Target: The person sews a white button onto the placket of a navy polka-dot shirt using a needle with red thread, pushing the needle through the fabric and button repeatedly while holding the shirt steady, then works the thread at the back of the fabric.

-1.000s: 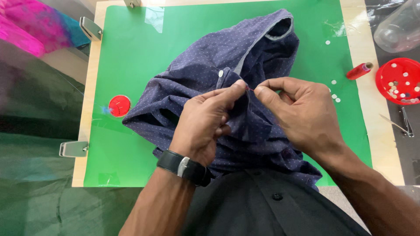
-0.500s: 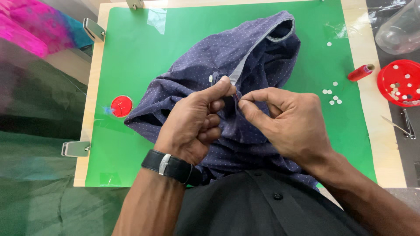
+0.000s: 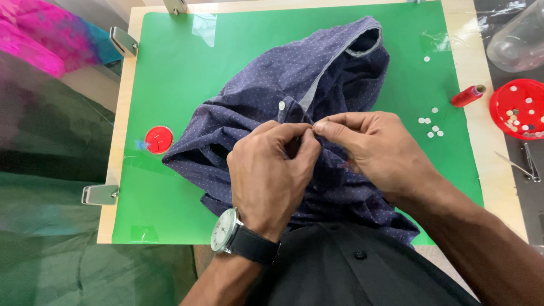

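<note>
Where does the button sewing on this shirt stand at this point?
Looks done: one white button sits on the shirt placket. In hand: left hand and right hand pinch the cloth together just below it; any needle is too small to see, though a bit of red thread shows. Left: loose buttons lie on the green mat beside the red spool.

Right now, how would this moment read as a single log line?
left hand: pinching shirt fabric | right hand: fingertips meeting left's at the placket | white button: just above | red spool: on green mat, untouched
</note>
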